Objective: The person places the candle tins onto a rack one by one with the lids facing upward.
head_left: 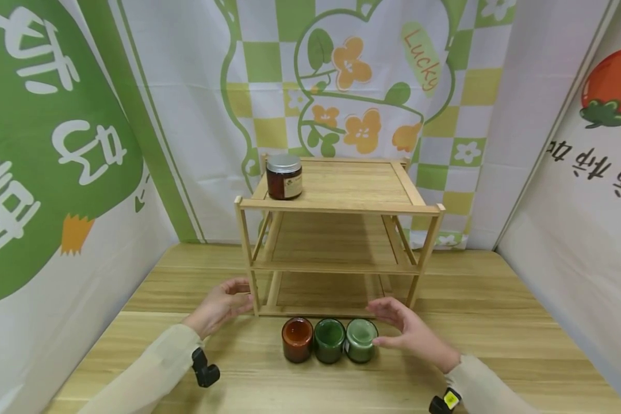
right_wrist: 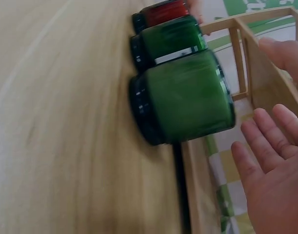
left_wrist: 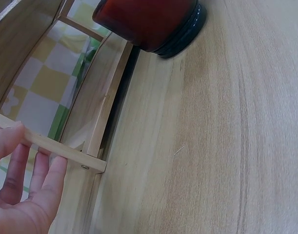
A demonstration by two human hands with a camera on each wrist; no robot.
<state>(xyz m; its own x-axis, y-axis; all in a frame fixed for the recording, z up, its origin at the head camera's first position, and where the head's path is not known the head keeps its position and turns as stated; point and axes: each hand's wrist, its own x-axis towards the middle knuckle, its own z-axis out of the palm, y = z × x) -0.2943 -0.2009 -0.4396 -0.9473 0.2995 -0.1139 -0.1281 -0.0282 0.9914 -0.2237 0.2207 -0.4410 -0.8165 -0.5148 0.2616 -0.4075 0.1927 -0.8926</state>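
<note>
Three jars stand in a row on the table (head_left: 497, 322) before the shelf rack (head_left: 336, 207): light green jar (head_left: 361, 340), dark green jar (head_left: 329, 340), orange jar (head_left: 297, 339). One brown jar (head_left: 284, 176) already sits on top. The right hand (head_left: 411, 333), fingers relaxed and spread, holds nothing beside the light green jar; the left hand (head_left: 219, 305), loose, touches the rack's leg.

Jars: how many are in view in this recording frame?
4. One lidded brown jar stands at the top shelf's left corner. Three stand in a row on the table before the rack: orange-brown jar, dark green jar, pale green jar. None appears hidden.
</note>
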